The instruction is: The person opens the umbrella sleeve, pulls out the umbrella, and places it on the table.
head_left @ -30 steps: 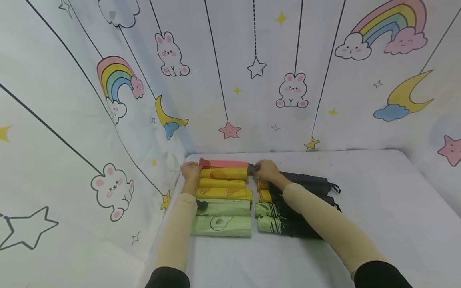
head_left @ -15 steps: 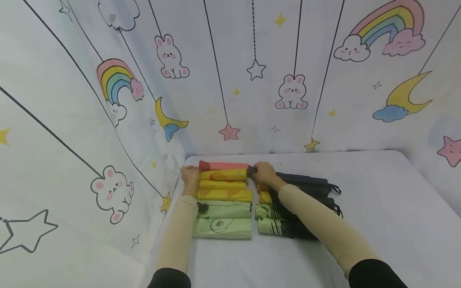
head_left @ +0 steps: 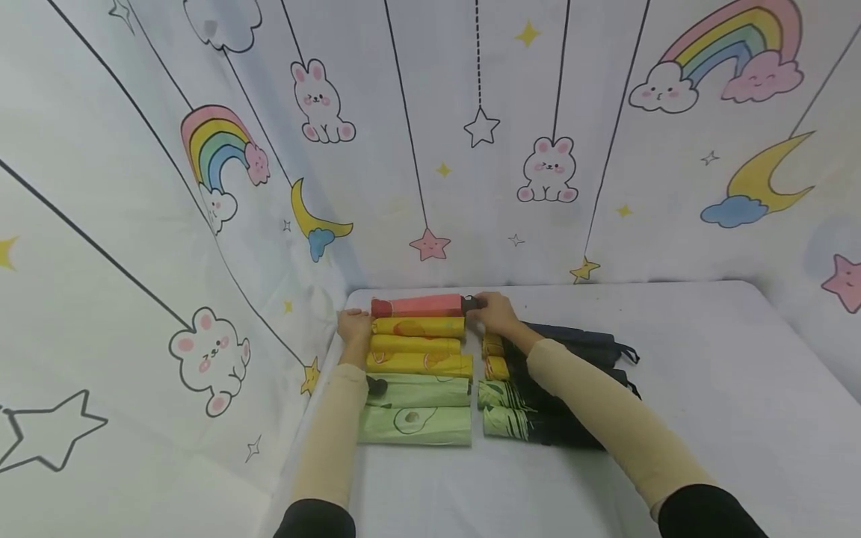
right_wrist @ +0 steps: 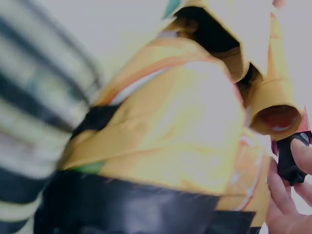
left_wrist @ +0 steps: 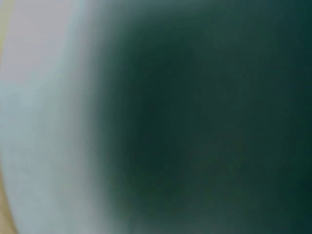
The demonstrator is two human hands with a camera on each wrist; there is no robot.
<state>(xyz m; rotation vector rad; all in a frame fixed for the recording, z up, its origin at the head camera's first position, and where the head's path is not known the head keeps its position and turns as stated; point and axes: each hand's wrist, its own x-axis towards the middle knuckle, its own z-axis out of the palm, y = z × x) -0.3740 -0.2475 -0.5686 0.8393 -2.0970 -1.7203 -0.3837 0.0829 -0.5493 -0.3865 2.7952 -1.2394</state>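
Note:
A pink folded umbrella (head_left: 420,305) lies at the back of a left-hand column of rolled umbrellas. My right hand (head_left: 496,312) pinches its black end (right_wrist: 291,161) between thumb and fingers, low at the right edge of the right wrist view. At the pink umbrella's left end is my left hand (head_left: 353,326), fingers mostly hidden; I cannot tell whether they grip it. Just in front lie several yellow rolled umbrellas (head_left: 418,327), then green ones (head_left: 417,426), one printed with an avocado. The left wrist view is only a dark blur.
A right-hand column holds dark folded umbrellas (head_left: 572,336) with wrist loops and patterned ends, partly under my right forearm. Striped green fabric (right_wrist: 39,126) and yellow fabric (right_wrist: 170,131) fill the right wrist view. The white table (head_left: 706,373) meets a printed curtain (head_left: 484,217).
My right fingers have shifted slightly back, from the dark end beside the foremost-back yellow umbrella to one level with the pink umbrella, which shows more fully. My left hand stays nearly in place.

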